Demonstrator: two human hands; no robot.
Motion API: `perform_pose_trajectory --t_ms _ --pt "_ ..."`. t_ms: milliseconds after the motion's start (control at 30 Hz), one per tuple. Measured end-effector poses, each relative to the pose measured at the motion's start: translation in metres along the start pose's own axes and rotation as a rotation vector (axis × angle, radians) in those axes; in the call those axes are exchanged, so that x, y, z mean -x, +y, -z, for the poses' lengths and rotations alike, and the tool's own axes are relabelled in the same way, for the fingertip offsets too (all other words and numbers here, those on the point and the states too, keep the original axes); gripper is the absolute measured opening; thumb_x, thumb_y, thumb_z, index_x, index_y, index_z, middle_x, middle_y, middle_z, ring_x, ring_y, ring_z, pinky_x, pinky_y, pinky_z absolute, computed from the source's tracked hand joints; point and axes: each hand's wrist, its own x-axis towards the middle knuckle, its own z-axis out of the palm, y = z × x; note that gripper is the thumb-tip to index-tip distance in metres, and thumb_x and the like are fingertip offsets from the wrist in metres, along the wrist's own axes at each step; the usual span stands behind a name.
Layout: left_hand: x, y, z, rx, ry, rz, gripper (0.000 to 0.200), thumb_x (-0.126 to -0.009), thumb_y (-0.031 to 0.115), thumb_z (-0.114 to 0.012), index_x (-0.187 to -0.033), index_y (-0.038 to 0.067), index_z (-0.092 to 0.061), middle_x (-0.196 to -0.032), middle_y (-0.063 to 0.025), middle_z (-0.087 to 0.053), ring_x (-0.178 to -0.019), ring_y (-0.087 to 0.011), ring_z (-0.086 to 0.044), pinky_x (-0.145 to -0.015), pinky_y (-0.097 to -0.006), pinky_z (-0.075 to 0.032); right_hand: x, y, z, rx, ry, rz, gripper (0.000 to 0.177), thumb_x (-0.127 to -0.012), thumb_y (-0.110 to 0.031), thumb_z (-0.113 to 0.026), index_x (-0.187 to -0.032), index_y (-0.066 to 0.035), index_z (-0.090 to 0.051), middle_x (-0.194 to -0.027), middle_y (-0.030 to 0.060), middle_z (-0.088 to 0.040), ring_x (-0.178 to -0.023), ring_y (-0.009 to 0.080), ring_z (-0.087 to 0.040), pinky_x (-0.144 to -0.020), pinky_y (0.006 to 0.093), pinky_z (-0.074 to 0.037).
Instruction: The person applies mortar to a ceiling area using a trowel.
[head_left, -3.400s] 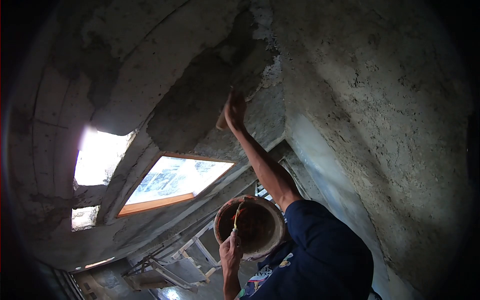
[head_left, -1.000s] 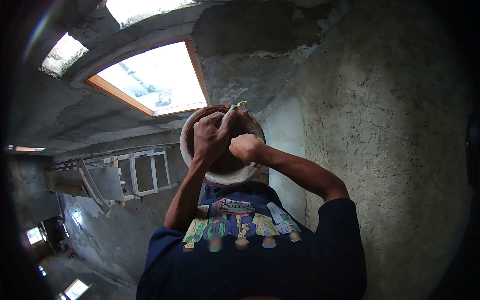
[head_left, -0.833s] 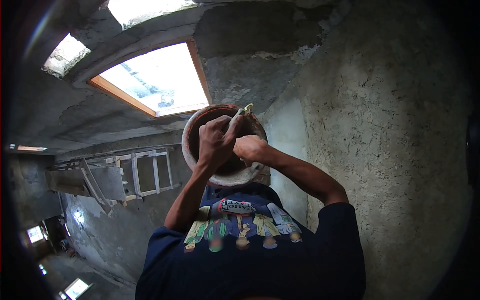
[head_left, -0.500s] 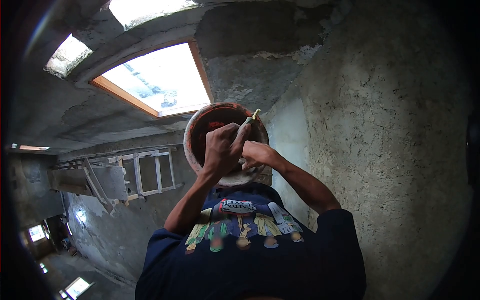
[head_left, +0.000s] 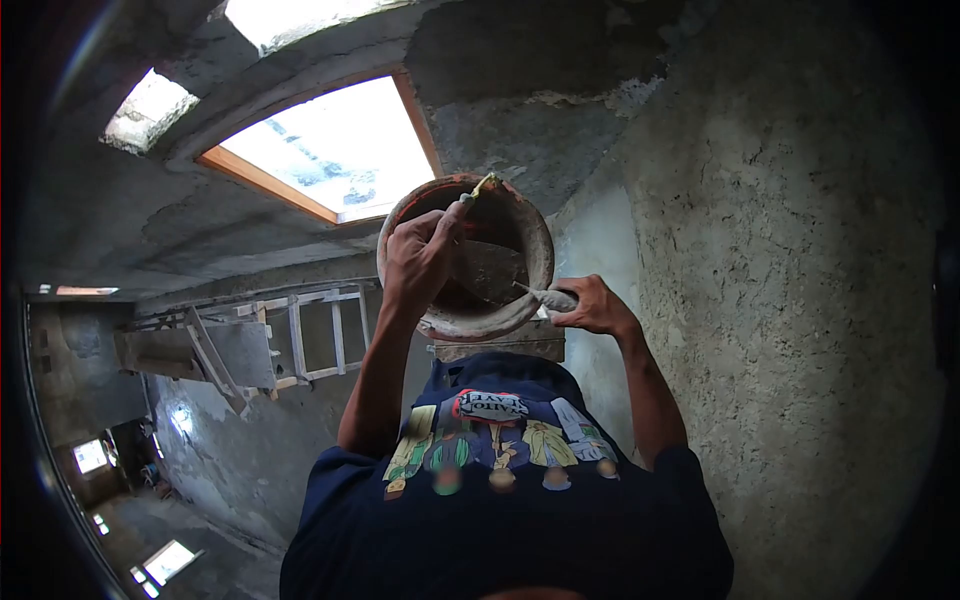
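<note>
A round bucket (head_left: pixel 543 250), its rim crusted with dried mortar and reddish inside, is in front of my chest. My left hand (head_left: pixel 418 258) is closed over its near-left side, gripping what looks like the bucket's handle. A yellowish cord (head_left: pixel 484 186) runs from the thumb end of that grip to the far rim. My right hand (head_left: pixel 592 305), just outside the right rim, is closed around the mortar-caked grip of a trowel (head_left: pixel 555 299). The trowel's blade (head_left: pixel 488 272) reaches over the rim into the bucket. Whatever lies deeper inside is dark.
A wooden board or box (head_left: pixel 500 345) sits below the bucket. Rough plastered wall (head_left: pixel 740 300) rises on the right. A wood-framed window opening (head_left: pixel 330 150) is at upper left. A ladder-like wooden frame (head_left: pixel 315 335) and planks (head_left: pixel 205 355) stand further left.
My right hand has moved right, out of the bucket's mouth to beyond its rim, bringing the trowel into plain sight. My left hand and the cord have shifted slightly left and up.
</note>
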Motion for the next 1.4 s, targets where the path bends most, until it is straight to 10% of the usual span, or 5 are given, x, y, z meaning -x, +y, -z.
perform_pose_trajectory --t_ms 233,333,833,1233,1400 --pt "0.000 0.003 -0.005 0.005 -0.087 0.048 0.045 -0.094 0.038 -0.055 -0.065 0.004 -0.058 -0.052 0.0046 -0.044 -0.049 -0.0025 -0.040 -0.044 -0.0238 -0.030 0.013 0.044 -0.025 -0.106 0.066 -0.042 0.040 -0.066 -0.028 -0.077 -0.095 -0.003 -0.065 -0.085 0.0178 -0.067 -0.081 0.0341 -0.065 -0.073 0.0373 -0.050" --pt "-0.002 0.000 -0.007 -0.036 -0.103 -0.012 0.045 -0.094 0.038 -0.055 -0.065 0.004 -0.059 -0.054 0.0045 -0.045 -0.051 -0.0021 -0.040 -0.046 -0.0239 -0.030 0.014 0.049 -0.032 -0.015 0.134 0.029 0.033 -0.067 -0.021 -0.075 -0.090 0.001 -0.064 -0.075 0.0144 -0.066 -0.065 0.0198 -0.063 -0.064 0.0322 -0.050" --pt "-0.005 -0.012 -0.008 -0.133 -0.050 0.010 0.044 -0.094 0.037 -0.056 -0.070 0.000 -0.059 -0.055 0.0022 -0.046 -0.054 -0.0045 -0.039 -0.049 -0.0252 -0.031 0.022 0.057 -0.030 0.024 0.222 -0.009 0.037 -0.066 -0.029 -0.074 -0.085 0.001 -0.063 -0.071 0.0178 -0.064 -0.063 0.0294 -0.063 -0.062 0.0364 -0.049" --pt "-0.012 -0.014 -0.009 -0.050 -0.061 0.087 0.042 -0.093 0.034 -0.057 -0.065 0.003 -0.057 -0.054 0.0040 -0.045 -0.053 -0.0030 -0.038 -0.048 -0.0237 -0.029 0.010 0.069 -0.056 0.079 0.366 -0.106 0.052 -0.070 -0.034 -0.070 -0.102 0.006 -0.060 -0.097 0.0284 -0.063 -0.092 0.0416 -0.062 -0.081 0.0416 -0.049" --pt "-0.029 -0.032 -0.005 -0.150 -0.002 -0.006 0.042 -0.093 0.034 -0.057 -0.066 0.003 -0.056 -0.054 0.0042 -0.043 -0.052 -0.0032 -0.036 -0.047 -0.0243 -0.028 0.011 0.061 -0.047 -0.465 0.143 -0.308 0.042 -0.078 -0.028 -0.064 -0.104 0.005 -0.056 -0.086 0.0207 -0.063 -0.075 0.0256 -0.065 -0.072 0.0381 -0.053"
